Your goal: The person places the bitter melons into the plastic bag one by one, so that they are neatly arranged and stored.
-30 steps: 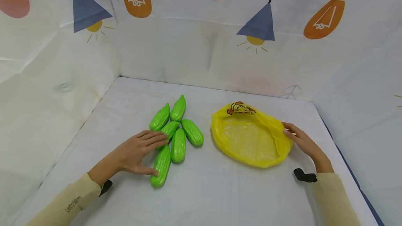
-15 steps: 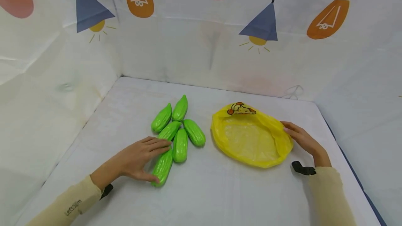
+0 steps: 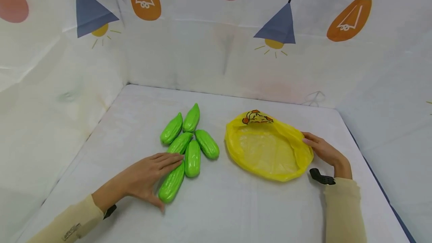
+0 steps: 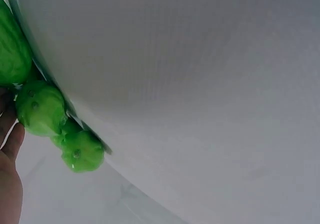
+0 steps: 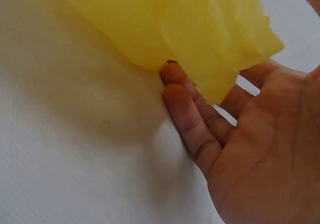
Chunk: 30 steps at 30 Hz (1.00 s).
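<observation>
A: Where are the gourds lying?

B: Six green gourds (image 3: 192, 159) lie clustered on the counter (image 3: 236, 213), left of its middle, with bare cloth between them and its left edge. The nearest gourd (image 3: 171, 185) sits farthest from the counter's far edge.

A: And the left hand (image 3: 148, 175)?

B: Relaxed, not gripping anything. Its fingers reach over the upper end of that nearest gourd, and the thumb stands apart beyond its lower end. I can't tell how firmly the fingertips touch.

A: How would a gourd handle?

B: The gloss suggests smooth, slick skin. I'd guess they are light and fairly stiff, toy-like, and not very fragile. The rounded body may roll if nudged from one side.

A: So where would you take hold?

B: Across the thick middle, thumb on one flank and fingers on the other. The tapered tip looks like a poor place to pinch.

A: What about the yellow bag (image 3: 270, 149)?

B: It lies to the right of the gourds, mouth up, toward the counter's right edge. The right hand (image 3: 325, 152) holds its right side, fingers curled there. The film looks thin, floppy and easily creased, so the folded rim seems the best hold.
</observation>
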Each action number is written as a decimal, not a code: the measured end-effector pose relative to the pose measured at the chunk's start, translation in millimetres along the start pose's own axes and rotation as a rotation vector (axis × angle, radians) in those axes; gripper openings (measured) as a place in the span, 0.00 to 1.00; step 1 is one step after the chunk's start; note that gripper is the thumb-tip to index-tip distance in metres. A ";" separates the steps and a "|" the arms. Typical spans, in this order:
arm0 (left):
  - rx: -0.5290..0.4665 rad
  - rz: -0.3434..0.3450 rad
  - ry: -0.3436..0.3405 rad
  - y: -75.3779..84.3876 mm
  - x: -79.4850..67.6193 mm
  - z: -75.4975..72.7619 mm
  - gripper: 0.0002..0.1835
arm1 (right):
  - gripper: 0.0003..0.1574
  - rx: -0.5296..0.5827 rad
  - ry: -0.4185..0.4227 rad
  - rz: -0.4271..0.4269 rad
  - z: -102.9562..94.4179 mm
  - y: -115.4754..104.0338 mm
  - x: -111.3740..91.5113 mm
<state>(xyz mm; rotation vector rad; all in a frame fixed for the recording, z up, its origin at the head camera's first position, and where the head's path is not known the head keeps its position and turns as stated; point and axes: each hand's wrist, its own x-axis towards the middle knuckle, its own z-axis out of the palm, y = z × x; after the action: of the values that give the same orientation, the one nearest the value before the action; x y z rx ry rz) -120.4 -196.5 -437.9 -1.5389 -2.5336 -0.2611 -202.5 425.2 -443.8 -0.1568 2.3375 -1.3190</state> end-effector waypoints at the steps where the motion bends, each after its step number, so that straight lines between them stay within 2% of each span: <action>1: 0.003 0.001 -0.007 0.6 0.0 -0.5 0.72 | 0.40 -0.004 0.005 0.014 0.2 0.0 1.0; 5: 0.027 0.020 -0.016 1.9 0.1 -2.5 0.71 | 0.41 -0.015 0.015 0.039 -0.3 2.4 3.4; 12: 0.039 0.027 -0.004 3.3 0.1 0.7 0.66 | 0.39 -0.025 0.016 0.020 -0.6 3.0 1.6; 23: 0.028 0.041 0.010 5.6 0.5 3.4 0.63 | 0.38 0.058 0.016 0.002 1.2 4.2 -2.6; 30: 0.032 0.044 0.008 7.7 0.0 5.1 0.62 | 0.40 0.067 0.014 0.001 2.0 5.0 -2.1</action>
<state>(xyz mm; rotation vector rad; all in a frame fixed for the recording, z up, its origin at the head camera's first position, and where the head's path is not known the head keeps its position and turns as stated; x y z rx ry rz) -113.8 -191.8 -442.4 -1.5763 -2.4824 -0.2194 -199.2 426.9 -448.2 -0.1255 2.3005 -1.4004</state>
